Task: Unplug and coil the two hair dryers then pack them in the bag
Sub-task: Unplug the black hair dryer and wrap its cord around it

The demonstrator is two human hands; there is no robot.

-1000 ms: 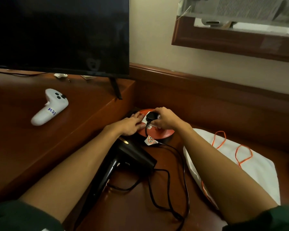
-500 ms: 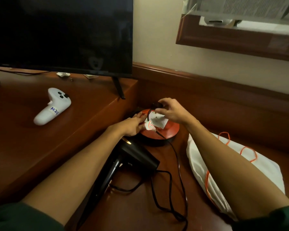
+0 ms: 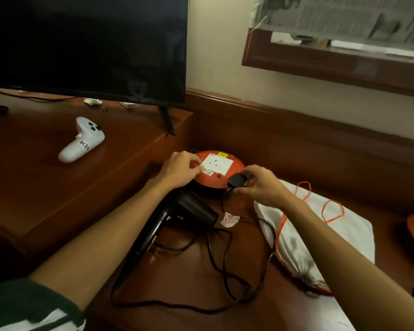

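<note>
Black plug pinched by right hand | left hand curled, pressing orange reel | white bag beside

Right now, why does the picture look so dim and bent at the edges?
Head view: warm, low room light; the big black television screen is nearly featureless, mirroring only a faint shape. The wide lens bows the wooden-framed mirror and stretches both forearms. The white game controller looks sharp; the lower corners look soft.
</note>
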